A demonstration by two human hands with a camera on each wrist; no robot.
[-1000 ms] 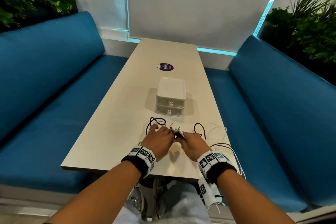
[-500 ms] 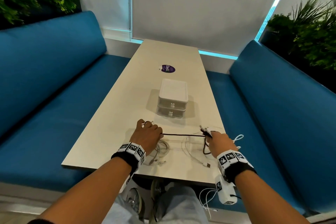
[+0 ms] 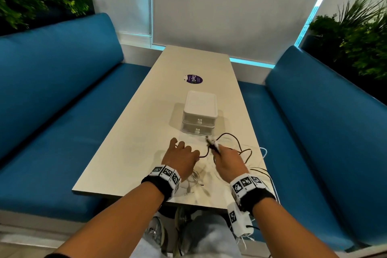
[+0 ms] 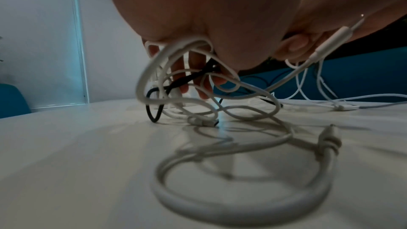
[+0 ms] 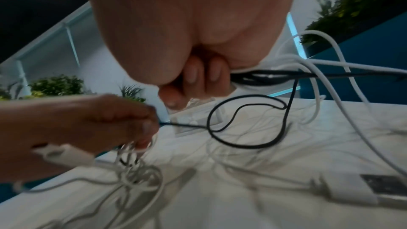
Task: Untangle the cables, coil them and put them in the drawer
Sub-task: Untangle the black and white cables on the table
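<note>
A black cable [image 3: 227, 133] runs slack between my two hands on the near end of the table [image 3: 136, 142]. My left hand [image 3: 185, 151] has its fingers curled round the black cable [image 4: 189, 79] and a knot of white cables [image 3: 194, 178]. My right hand [image 3: 217, 151] grips the black cable's other stretch together with white plug ends, fingers curled tight [image 5: 198, 77]. In the right wrist view the black cable [image 5: 246, 147] loops loosely on the table from my left hand [image 5: 141, 124]. A white two-drawer unit [image 3: 200, 103] stands just beyond my hands, both drawers closed.
More white cable [image 4: 220, 210] lies coiled near the table's front edge, and thin white leads [image 3: 263, 151] trail off the right edge. A purple sticker [image 3: 193, 79] sits further along the table. Blue benches [image 3: 62, 111] flank both sides.
Half a second ago my hands were spread with the black cable taut between them. My right hand has come back toward the left, and the cable now hangs slack in loops.
</note>
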